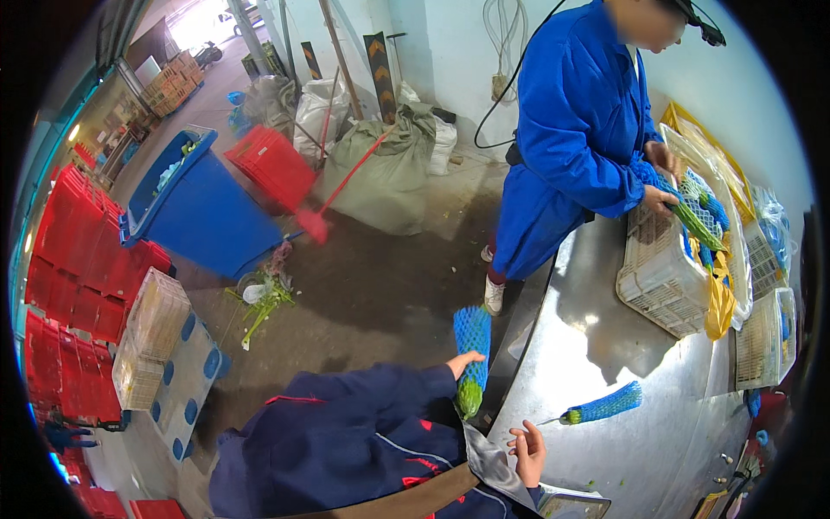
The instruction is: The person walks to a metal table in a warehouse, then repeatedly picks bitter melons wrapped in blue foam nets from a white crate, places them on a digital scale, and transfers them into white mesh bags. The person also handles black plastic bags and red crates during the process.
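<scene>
My left hand (465, 363) is closed around a green vegetable in a blue foam net sleeve (473, 357), held beside the metal table's edge; its green end points towards my body. My right hand (528, 451) is raised over the near part of the stainless-steel table (648, 441), fingers apart, with nothing in it. Just beyond that hand lies a second blue-sleeved green vegetable (603, 405) on the table. A thin, pale strip or tool, not clearly identifiable, sticks out at its green end.
A co-worker in a blue coat (570, 117) handles sleeved vegetables at a white plastic crate (661, 279). More crates (768, 337) stand along the wall. On the floor are a blue bin (201, 207), a red dustpan (312, 226), leafy scraps (266, 298), sacks (382, 175) and a pallet (188, 383).
</scene>
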The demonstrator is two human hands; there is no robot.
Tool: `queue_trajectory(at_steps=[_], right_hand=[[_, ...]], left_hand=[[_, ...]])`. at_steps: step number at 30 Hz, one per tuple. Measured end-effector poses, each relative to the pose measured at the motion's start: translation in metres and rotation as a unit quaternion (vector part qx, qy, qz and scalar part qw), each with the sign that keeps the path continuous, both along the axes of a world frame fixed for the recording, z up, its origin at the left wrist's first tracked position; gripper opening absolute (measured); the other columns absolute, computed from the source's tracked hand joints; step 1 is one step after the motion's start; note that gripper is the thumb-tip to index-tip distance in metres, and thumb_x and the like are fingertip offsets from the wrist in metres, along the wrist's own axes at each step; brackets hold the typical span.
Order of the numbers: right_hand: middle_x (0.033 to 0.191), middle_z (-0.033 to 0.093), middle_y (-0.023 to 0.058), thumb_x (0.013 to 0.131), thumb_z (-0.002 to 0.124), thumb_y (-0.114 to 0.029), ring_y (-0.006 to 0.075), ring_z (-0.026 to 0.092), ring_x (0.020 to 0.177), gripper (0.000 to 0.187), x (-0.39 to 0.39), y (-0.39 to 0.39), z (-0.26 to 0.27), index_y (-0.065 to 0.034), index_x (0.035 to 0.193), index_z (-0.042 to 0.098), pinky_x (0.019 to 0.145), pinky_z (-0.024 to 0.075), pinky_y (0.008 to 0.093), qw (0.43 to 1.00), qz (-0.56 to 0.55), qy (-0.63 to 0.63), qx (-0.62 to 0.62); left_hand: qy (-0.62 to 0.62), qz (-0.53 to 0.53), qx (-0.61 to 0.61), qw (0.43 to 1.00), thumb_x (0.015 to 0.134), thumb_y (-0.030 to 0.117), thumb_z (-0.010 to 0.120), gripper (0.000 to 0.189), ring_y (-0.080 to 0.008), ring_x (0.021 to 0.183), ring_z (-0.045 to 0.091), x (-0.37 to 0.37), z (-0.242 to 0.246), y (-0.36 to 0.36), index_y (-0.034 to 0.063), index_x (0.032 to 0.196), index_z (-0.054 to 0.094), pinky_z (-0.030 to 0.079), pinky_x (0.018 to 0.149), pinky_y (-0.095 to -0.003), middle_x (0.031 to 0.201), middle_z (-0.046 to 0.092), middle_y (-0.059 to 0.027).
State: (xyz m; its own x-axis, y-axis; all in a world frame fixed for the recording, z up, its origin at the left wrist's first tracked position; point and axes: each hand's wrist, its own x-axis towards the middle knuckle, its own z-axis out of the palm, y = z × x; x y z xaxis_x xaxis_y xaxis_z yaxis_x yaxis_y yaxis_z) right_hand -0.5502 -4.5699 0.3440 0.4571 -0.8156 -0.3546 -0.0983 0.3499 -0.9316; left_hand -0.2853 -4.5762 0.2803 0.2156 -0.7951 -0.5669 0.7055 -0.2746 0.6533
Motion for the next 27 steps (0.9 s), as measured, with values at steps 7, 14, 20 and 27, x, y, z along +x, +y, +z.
queue_trajectory(at_steps=[7,14,20,27], right_hand=[[0.097,0.064,0.0072,0.089,0.056,-0.011,0.0094,0.058,0.078,0.032,-0.004,0.017,-0.017,-0.0027,0.119,0.05,0.065,0.0466,0.0217,0.996,-0.089,-0.007,0.022],[0.096,0.063,0.0076,0.088,0.058,-0.012,0.0118,0.059,0.082,0.033,-0.005,0.043,-0.032,-0.0024,0.119,0.051,0.069,0.0475,0.024,0.983,-0.167,-0.073,0.019],[0.09,0.066,0.0053,0.088,0.058,-0.016,0.0085,0.057,0.07,0.028,-0.031,0.036,-0.04,-0.0038,0.113,0.054,0.057,0.043,0.0209,0.938,-0.341,0.029,0.055],[0.089,0.065,0.0043,0.088,0.057,-0.014,0.0086,0.057,0.068,0.025,-0.015,-0.038,-0.022,-0.004,0.111,0.054,0.057,0.043,0.0214,0.91,-0.407,0.055,0.051]], left_hand=[[0.081,-0.138,0.053,0.986,0.078,0.032,0.06,0.036,-0.0272,0.072,0.061,0.034,0.012,0.02,0.0041,0.1,0.054,0.051,0.069,-0.0412,0.084,0.061,-0.0137],[0.004,-0.232,0.122,0.965,0.078,0.032,0.06,0.035,-0.028,0.068,0.062,0.023,0.014,-0.008,0.001,0.093,0.055,0.053,0.064,-0.0421,0.079,0.061,-0.015],[-0.114,-0.385,-0.029,0.915,0.08,0.027,0.063,0.024,-0.0165,0.062,0.06,-0.024,-0.039,-0.173,0.0051,0.09,0.061,0.05,0.058,-0.0297,0.075,0.062,-0.0062],[-0.345,-0.266,0.047,0.899,0.067,0.04,0.072,0.052,-0.0231,0.081,0.06,-0.055,-0.087,-0.459,-0.0046,0.094,0.065,0.047,0.074,-0.0347,0.095,0.064,-0.0173]])
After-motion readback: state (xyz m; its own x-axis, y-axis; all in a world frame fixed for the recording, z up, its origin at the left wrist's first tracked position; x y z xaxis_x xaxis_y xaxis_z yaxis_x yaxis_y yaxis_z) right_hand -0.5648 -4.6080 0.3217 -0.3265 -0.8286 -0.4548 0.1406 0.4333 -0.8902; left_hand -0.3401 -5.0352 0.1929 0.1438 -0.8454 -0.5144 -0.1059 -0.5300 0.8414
